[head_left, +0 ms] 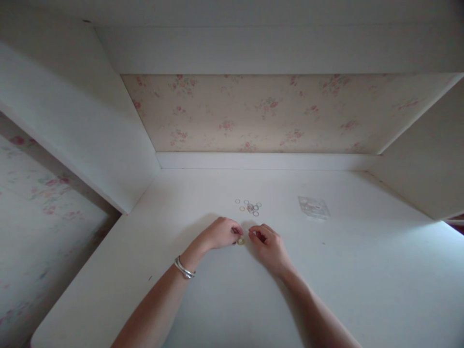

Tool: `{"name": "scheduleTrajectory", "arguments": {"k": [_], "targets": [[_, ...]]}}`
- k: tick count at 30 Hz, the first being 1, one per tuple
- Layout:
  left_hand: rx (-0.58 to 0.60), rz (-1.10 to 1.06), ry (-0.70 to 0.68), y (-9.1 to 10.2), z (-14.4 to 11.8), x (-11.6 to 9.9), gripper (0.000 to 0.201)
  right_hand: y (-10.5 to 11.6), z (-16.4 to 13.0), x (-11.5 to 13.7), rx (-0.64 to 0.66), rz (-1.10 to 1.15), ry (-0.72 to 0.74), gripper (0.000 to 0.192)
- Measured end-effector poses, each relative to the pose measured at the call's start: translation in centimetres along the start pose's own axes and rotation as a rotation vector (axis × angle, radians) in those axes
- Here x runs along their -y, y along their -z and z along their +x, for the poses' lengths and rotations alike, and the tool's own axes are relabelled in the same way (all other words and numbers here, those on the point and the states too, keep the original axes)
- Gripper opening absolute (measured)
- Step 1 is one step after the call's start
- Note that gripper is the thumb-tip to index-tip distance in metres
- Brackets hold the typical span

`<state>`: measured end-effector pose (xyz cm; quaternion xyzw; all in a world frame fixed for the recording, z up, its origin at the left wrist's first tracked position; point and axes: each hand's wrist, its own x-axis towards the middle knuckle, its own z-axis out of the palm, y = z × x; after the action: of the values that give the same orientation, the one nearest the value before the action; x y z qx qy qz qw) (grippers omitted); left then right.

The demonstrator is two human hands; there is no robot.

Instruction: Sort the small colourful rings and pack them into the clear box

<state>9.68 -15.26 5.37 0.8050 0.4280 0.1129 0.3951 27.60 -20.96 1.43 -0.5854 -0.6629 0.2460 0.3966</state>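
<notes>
Together, both hands (pixel 246 237) around small ring (pixel 240 240)

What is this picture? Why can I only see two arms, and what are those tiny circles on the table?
The camera sits on a person's head and looks down, so you see only their own arms, as if through their eyes. The left hand, with a silver bracelet on its wrist, and the right hand meet over a white desk. Between their fingertips is a tiny yellowish ring; it is too small to tell who grips it. Just behind lies a little pile of small rings in several colours. To the right is a small clear packet. Behind the desk is flowery wallpaper.
</notes>
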Motion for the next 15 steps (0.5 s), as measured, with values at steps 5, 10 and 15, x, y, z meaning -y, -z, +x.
{"name": "scheduleTrajectory", "arguments": {"k": [5, 10, 15], "targets": [[-0.059, -0.006, -0.001, 0.5, -0.1, 0.0, 0.023, 0.1, -0.3, 0.1, 0.081, -0.059, 0.026, 0.023], [-0.338, 0.017, -0.007, 2.3, -0.7, 1.4, 0.02, 0.4, -0.7, 0.9, 0.204, -0.228, 0.114, 0.031], [-0.402, -0.037, 0.109, 3.1, -2.5, 4.6, 0.021, 0.3, -0.8, 1.6, 0.236, -0.378, 0.141, 0.034]]}}
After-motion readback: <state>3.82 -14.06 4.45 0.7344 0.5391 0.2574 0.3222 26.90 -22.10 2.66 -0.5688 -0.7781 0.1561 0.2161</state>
